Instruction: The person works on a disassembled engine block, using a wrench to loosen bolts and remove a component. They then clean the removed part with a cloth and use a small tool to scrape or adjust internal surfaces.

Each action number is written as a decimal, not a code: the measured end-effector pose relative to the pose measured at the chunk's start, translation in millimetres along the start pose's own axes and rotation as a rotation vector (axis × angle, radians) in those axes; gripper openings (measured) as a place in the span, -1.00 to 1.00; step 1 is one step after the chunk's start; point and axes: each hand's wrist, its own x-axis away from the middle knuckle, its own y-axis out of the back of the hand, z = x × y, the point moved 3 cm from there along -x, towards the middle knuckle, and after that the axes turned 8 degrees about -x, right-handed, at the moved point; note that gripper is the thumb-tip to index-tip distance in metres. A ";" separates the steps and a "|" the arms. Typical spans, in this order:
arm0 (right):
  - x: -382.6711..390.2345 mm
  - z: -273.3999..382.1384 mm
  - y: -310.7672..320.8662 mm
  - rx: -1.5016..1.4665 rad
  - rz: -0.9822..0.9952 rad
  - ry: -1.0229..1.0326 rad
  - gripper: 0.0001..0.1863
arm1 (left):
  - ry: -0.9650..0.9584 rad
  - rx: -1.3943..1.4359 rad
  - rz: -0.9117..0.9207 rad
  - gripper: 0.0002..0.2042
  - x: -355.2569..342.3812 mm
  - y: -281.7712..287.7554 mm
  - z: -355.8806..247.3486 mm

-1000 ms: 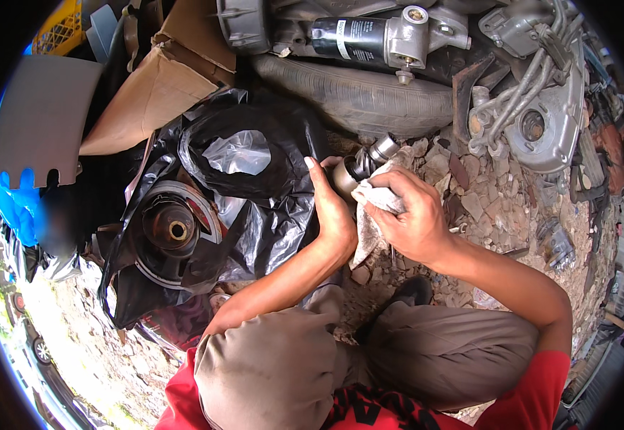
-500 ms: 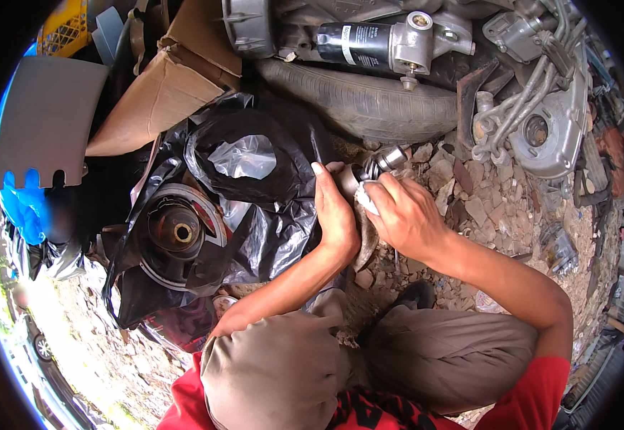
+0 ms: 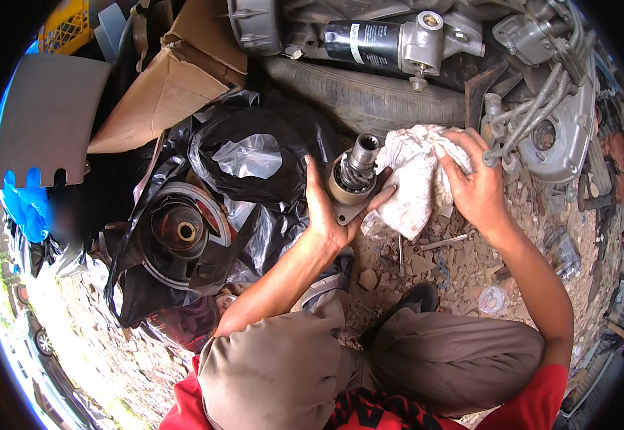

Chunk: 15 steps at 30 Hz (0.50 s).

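My left hand [image 3: 332, 223] grips a metal shaft assembly [image 3: 356, 172], its thumb and fingers around the lower part. A splined hollow end points up and away, a bearing sits round the middle, and a flange with a bolt hole shows at the bottom. Beside it, on the right, my right hand [image 3: 480, 188] has hold of a stained white rag [image 3: 406, 183] by its right side. The rag hangs spread out, close to the left hand's fingertips. How the rag's folds lie under the right fingers is partly hidden.
Beyond my hands lie a worn tyre [image 3: 369, 93] and a black cylinder filter [image 3: 366, 44] on a metal housing. To the left are black plastic bags [image 3: 269, 129], a round metal part [image 3: 176, 233] and a cardboard box [image 3: 161, 93]. A wrench [image 3: 444, 241] rests on the rubble.
My right hand has moved right, away from the shaft assembly, and the bunched rag has opened out. The left hand has shifted, and the shaft now stands more upright, its bearing and flange showing.
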 end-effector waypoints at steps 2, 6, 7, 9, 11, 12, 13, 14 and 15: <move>-12.3 -8.2 11.4 0.073 0.059 0.019 -0.73 | 0.079 0.056 0.127 -0.24 0.4 8.7 -0.1; -11.3 -10.0 14.5 0.104 0.052 0.018 -0.52 | 0.121 0.098 0.258 -0.31 0.4 11.4 5.6; -10.1 -1.3 11.5 0.078 0.066 0.078 -0.48 | 0.110 0.090 0.282 -0.31 1.5 10.6 4.6; -6.6 21.1 8.7 0.039 0.090 0.198 -0.42 | 0.078 0.017 0.241 -0.32 5.6 9.0 1.9; -0.7 37.5 7.6 -0.007 0.194 0.249 -0.41 | 0.054 -0.057 0.237 -0.32 5.1 7.3 -0.3; 1.2 42.4 5.9 -0.071 0.247 0.270 -0.41 | 0.039 -0.103 0.199 -0.29 5.3 6.2 0.6; 3.7 47.1 3.4 -0.136 0.301 0.291 -0.41 | 0.025 -0.149 0.161 -0.27 5.8 4.3 1.9; 6.6 52.4 0.3 -0.140 0.306 0.285 -0.43 | 0.010 -0.195 0.123 -0.24 6.0 3.7 2.9; 10.3 57.3 -3.6 -0.143 0.311 0.276 -0.44 | 0.008 -0.243 0.123 -0.25 4.8 6.7 3.7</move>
